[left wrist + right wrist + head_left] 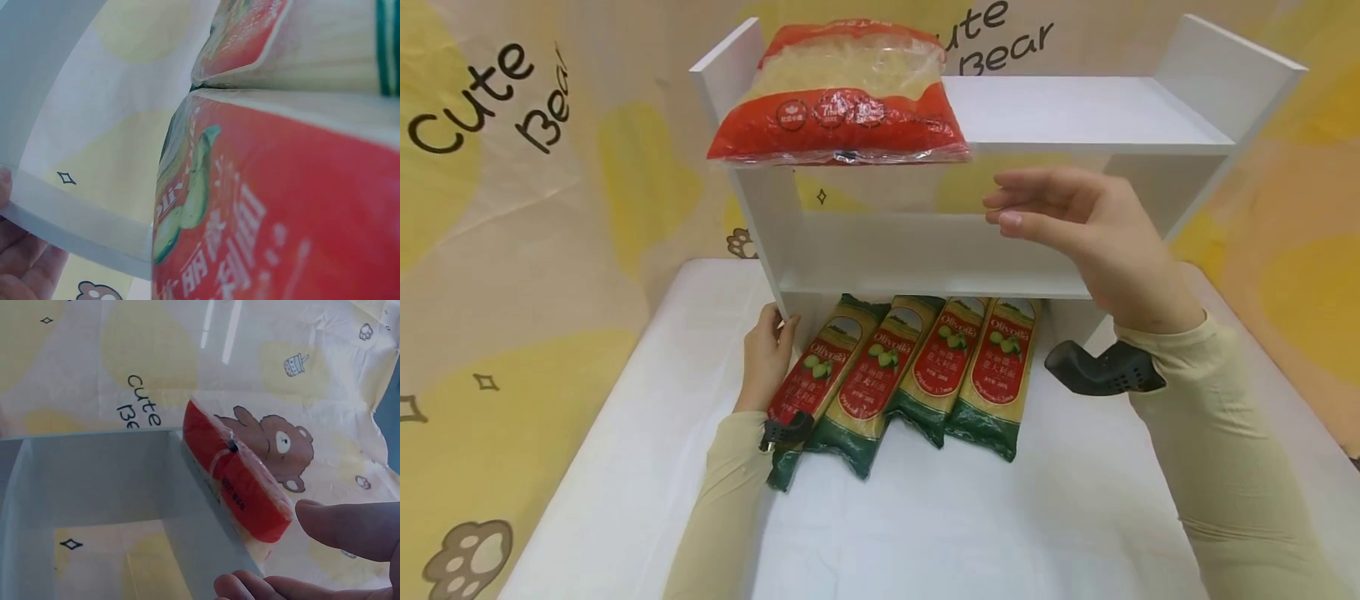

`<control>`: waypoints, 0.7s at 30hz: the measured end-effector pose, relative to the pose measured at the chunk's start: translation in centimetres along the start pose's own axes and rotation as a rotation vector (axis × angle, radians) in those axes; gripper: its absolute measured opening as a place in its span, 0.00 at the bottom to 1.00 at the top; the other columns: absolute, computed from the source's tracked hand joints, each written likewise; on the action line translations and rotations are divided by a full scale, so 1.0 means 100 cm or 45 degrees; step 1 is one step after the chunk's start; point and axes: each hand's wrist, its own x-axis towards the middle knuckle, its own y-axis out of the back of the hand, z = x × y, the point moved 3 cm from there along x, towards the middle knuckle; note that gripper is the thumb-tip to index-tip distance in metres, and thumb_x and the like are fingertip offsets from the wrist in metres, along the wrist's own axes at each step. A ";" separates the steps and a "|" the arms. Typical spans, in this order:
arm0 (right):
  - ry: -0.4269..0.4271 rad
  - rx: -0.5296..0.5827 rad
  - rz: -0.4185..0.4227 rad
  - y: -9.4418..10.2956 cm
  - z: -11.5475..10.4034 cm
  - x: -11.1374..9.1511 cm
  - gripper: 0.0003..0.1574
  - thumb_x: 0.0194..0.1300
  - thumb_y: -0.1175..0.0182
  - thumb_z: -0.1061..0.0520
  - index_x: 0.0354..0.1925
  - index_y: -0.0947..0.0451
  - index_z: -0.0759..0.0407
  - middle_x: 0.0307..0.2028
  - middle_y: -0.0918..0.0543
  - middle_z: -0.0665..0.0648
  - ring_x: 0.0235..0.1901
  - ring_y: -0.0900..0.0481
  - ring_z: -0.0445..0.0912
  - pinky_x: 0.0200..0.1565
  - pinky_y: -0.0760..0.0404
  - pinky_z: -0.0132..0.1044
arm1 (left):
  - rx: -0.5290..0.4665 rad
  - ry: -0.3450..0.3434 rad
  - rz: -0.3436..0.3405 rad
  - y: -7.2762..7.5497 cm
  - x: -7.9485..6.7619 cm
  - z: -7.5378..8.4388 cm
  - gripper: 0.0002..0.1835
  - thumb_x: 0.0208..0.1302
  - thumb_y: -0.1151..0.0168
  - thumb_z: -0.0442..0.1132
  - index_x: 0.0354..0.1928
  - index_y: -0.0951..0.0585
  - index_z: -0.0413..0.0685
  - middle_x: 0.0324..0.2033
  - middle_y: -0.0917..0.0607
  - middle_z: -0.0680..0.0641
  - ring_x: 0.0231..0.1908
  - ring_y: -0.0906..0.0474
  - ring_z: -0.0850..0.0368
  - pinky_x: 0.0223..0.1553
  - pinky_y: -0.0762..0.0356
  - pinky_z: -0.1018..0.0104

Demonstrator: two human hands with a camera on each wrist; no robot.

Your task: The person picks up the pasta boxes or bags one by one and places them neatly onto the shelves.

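Note:
A white two-tier shelf (880,250) stands on the table. Its left side panel is gripped low down by my left hand (767,354), the thumb on one face and the fingers (28,265) on the other. Held up in front of the shelf's right half, my right hand (1075,221) has nothing between its thumb and fairly straight fingers. A red and clear bag of pasta (842,104) lies on the top board at the left, its front edge overhanging. In the right wrist view the pasta bag (240,481) appears beyond the thumb.
Several green-and-red spaghetti packs (996,367) lie slanted side by side under the lower board, their ends sticking out in front. The leftmost spaghetti pack (823,367) is beside my left wrist. White cloth covers the table (925,533); a printed yellow curtain (550,217) hangs around it.

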 end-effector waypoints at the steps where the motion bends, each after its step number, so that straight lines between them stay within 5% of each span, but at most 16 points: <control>1: -0.017 -0.033 -0.007 0.001 0.003 -0.003 0.22 0.61 0.37 0.62 0.55 0.24 0.64 0.46 0.17 0.57 0.47 0.19 0.47 0.51 0.23 0.29 | -0.009 -0.004 -0.013 0.000 0.000 0.001 0.14 0.68 0.47 0.31 0.52 0.30 0.29 0.51 0.26 0.30 0.54 0.27 0.38 0.53 0.24 0.48; 8: -0.127 -0.201 -0.020 0.014 0.032 -0.027 0.24 0.65 0.41 0.58 0.59 0.27 0.63 0.50 0.18 0.56 0.49 0.20 0.46 0.53 0.25 0.28 | -0.079 0.024 -0.106 0.001 0.002 0.000 0.15 0.69 0.51 0.28 0.54 0.35 0.27 0.51 0.35 0.30 0.55 0.33 0.36 0.57 0.29 0.45; 15: -0.183 -0.073 0.007 0.029 0.075 -0.051 0.23 0.66 0.42 0.61 0.58 0.28 0.67 0.47 0.17 0.56 0.46 0.19 0.45 0.52 0.27 0.26 | -0.092 0.047 -0.056 0.001 0.002 -0.002 0.14 0.68 0.49 0.28 0.52 0.33 0.26 0.50 0.32 0.30 0.55 0.31 0.36 0.56 0.28 0.45; 21: -0.294 -0.153 -0.004 0.040 0.114 -0.069 0.23 0.68 0.44 0.57 0.58 0.29 0.66 0.47 0.17 0.50 0.46 0.19 0.42 0.51 0.28 0.23 | -0.083 0.038 -0.030 0.000 0.003 -0.002 0.13 0.67 0.48 0.28 0.51 0.31 0.27 0.49 0.30 0.31 0.53 0.30 0.37 0.55 0.27 0.46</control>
